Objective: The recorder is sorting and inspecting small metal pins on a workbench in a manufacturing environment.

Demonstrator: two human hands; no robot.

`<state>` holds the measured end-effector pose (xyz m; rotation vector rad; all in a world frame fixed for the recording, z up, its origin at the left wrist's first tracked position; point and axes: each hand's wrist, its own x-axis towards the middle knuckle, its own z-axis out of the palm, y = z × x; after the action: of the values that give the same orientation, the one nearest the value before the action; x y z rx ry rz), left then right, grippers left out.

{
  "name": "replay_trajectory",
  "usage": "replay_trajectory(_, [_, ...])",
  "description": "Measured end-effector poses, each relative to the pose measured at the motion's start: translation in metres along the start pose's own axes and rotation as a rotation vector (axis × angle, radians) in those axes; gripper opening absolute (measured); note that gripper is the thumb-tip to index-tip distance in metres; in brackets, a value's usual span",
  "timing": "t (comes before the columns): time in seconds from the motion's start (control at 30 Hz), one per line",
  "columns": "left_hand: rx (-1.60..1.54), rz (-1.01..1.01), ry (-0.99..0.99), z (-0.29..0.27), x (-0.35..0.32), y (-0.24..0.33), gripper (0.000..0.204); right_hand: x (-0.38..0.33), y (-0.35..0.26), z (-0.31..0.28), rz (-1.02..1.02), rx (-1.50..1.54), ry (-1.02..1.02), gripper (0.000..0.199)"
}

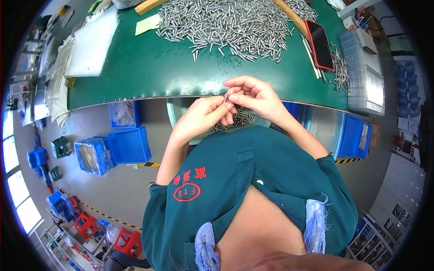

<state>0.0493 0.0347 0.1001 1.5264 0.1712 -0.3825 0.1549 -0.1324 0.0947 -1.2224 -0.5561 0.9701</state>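
Observation:
My left hand (207, 113) and my right hand (255, 97) meet at the table's near edge, fingertips nearly touching. Between them is a small metal pin (226, 96), partly covered by the fingers. Both hands are closed in a pinch on it. Just below, a pale green plastic basket (173, 112) holds many similar metal pins (244, 117); my hands and shirt hide part of it. On the table beyond my hands spreads a large heap of silvery metal pins (226, 27).
Wooden bars (291, 17) border the heap on the green tabletop (149, 67). To the right lie a red-edged phone (320, 45), thin sticks (310, 56), a small pin pile (339, 67) and clear plastic boxes (364, 72). White sheets (92, 43) lie left; blue bins (129, 145) stand below.

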Motion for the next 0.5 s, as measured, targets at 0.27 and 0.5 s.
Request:
replay_trajectory(0.27, [0.126,0.007,0.03,0.005,-0.007,0.009,0.02,0.002,0.003,-0.004,0.277,0.3,0.027,0.026])
replay_trajectory(0.5, [0.3,-0.035,0.088,-0.021,-0.018,0.021,0.023,-0.002,-0.001,-0.007,0.162,-0.189,-0.101,0.029])
